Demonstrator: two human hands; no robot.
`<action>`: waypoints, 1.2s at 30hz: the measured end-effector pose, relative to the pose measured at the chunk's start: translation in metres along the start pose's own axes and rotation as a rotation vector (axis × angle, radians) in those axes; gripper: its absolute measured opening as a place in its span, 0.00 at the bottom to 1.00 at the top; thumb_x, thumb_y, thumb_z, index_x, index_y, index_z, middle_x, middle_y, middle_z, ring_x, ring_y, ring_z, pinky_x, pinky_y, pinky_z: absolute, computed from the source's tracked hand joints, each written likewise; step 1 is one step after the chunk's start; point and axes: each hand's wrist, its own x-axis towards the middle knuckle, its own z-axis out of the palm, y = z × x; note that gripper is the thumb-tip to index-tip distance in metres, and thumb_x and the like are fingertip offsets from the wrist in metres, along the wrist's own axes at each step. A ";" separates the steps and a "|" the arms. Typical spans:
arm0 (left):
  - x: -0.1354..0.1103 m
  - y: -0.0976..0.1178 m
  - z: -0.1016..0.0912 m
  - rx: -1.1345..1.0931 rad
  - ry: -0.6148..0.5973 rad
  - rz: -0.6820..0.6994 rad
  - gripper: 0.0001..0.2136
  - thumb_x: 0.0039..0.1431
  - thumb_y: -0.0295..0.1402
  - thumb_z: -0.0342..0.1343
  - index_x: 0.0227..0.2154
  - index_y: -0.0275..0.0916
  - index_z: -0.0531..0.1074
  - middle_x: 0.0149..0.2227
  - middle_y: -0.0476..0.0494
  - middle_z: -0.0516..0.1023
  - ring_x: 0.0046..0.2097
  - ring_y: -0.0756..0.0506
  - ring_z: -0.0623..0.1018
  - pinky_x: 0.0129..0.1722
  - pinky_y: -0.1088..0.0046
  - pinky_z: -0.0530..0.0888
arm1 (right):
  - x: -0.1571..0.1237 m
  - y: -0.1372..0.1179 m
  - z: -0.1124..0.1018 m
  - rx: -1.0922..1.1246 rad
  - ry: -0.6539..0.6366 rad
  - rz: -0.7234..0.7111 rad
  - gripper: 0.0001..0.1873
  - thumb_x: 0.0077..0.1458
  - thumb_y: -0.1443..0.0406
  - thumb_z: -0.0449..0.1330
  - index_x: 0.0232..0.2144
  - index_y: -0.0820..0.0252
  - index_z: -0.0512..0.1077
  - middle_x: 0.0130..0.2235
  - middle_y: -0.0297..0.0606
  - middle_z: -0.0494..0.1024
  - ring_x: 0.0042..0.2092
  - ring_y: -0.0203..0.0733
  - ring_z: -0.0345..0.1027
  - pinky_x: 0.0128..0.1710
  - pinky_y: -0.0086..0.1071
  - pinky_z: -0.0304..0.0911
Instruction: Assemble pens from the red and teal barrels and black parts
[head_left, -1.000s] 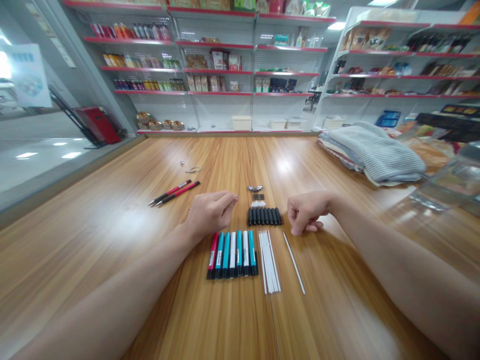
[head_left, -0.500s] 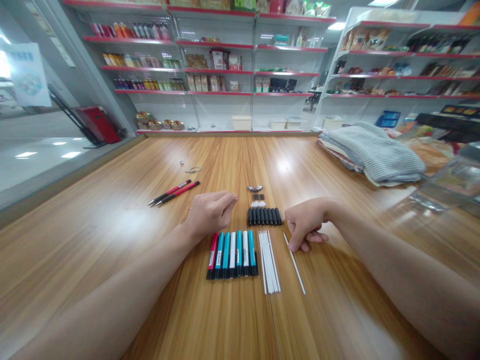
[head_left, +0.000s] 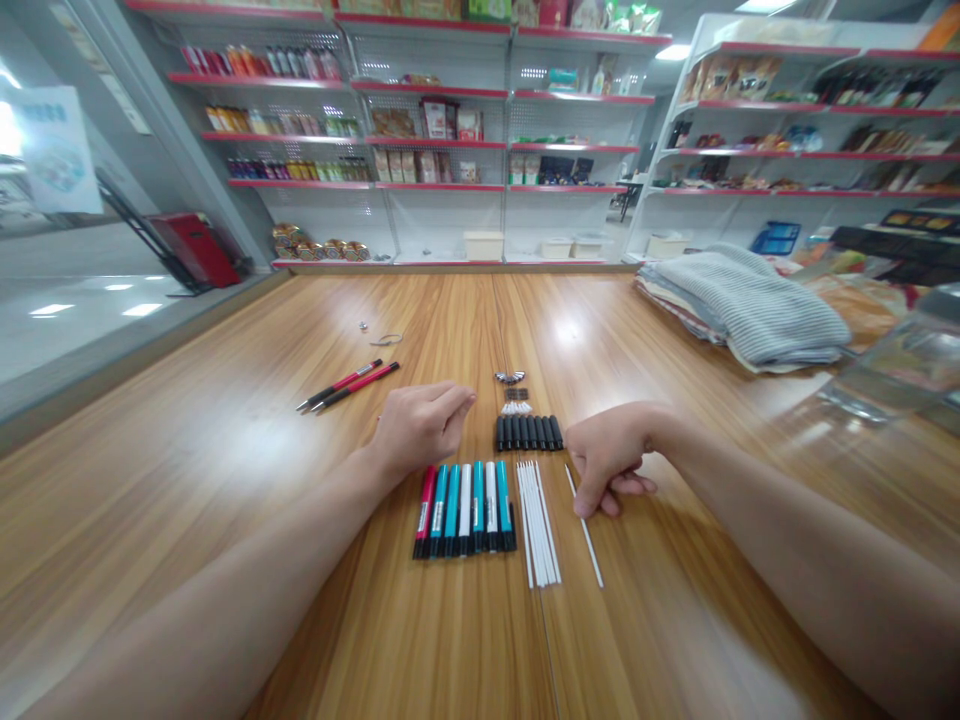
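My right hand (head_left: 609,462) is curled over a single white pen refill (head_left: 592,550) with a thin dark tip, its thumb and fingers closed at the refill's middle. To its left lies a bundle of white refills (head_left: 537,530). Black pen grips (head_left: 529,433) stand in a row just above the bundle. My left hand (head_left: 421,425) rests as a loose fist on the table; whatever its fingers might hold is hidden. Below it are several pen barrels (head_left: 465,510) in red, teal and white, laid side by side with black ends.
Beyond the grips lie small white parts (head_left: 517,408), springs (head_left: 517,394) and metal tips (head_left: 510,377). Two red-and-black pens (head_left: 352,385) lie to the left. Folded cloths (head_left: 750,305) and a clear container (head_left: 877,360) are at the right. Stocked shelves (head_left: 435,145) stand behind the table.
My right hand has shifted slightly left and toward me. The single refill has moved a little left, nearer the bundle. My left hand stays where it was.
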 end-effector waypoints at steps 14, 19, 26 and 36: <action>0.000 -0.001 0.001 -0.011 0.001 0.005 0.07 0.61 0.30 0.50 0.34 0.39 0.73 0.27 0.47 0.75 0.29 0.49 0.73 0.27 0.73 0.64 | 0.001 -0.012 0.009 0.026 0.080 -0.022 0.32 0.41 0.39 0.61 0.24 0.66 0.75 0.14 0.30 0.68 0.16 0.30 0.62 0.14 0.23 0.51; 0.000 -0.001 0.001 -0.016 0.008 0.007 0.08 0.62 0.30 0.49 0.34 0.38 0.73 0.27 0.46 0.75 0.29 0.49 0.73 0.27 0.74 0.64 | 0.002 -0.010 0.008 0.034 0.071 -0.009 0.33 0.41 0.39 0.61 0.24 0.67 0.75 0.14 0.30 0.68 0.15 0.31 0.62 0.14 0.23 0.51; 0.000 -0.001 0.001 -0.028 -0.006 -0.008 0.07 0.62 0.30 0.49 0.34 0.38 0.73 0.27 0.46 0.75 0.29 0.49 0.74 0.27 0.73 0.64 | 0.002 -0.014 0.010 0.013 0.092 -0.029 0.34 0.42 0.38 0.59 0.23 0.67 0.75 0.13 0.31 0.67 0.15 0.31 0.63 0.14 0.24 0.52; 0.000 -0.001 0.002 -0.040 0.001 -0.001 0.08 0.62 0.30 0.49 0.35 0.38 0.73 0.28 0.45 0.76 0.30 0.49 0.74 0.29 0.74 0.66 | 0.000 -0.019 0.010 -0.009 0.108 -0.047 0.35 0.42 0.37 0.58 0.23 0.67 0.75 0.13 0.30 0.66 0.15 0.32 0.62 0.14 0.24 0.54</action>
